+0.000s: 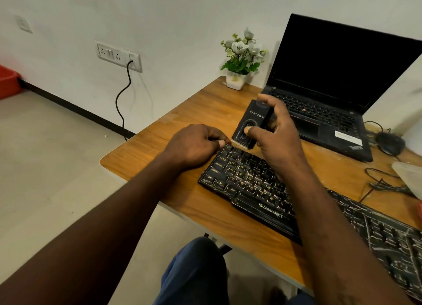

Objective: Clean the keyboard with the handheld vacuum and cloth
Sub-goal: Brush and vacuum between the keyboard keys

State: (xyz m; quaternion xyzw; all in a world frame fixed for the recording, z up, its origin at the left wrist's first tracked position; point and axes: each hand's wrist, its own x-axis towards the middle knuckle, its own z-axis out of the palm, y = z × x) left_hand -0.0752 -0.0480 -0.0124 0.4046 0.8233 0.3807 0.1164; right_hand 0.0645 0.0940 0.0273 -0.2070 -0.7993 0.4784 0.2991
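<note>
The right hand [274,136] had its fingers curled round the small black handheld vacuum [250,122], mouth down on the upper left corner of the long black keyboard [246,181], which ran toward the lower right, while the curled left hand [194,145] held that corner.

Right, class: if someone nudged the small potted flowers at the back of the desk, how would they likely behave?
The potted flowers would probably tip rather than slide, since the stems spread taller and wider than the small white pot. They likely feel light, given that small pot. They stand near the wooden desk corner, so a push might send them off.
</note>
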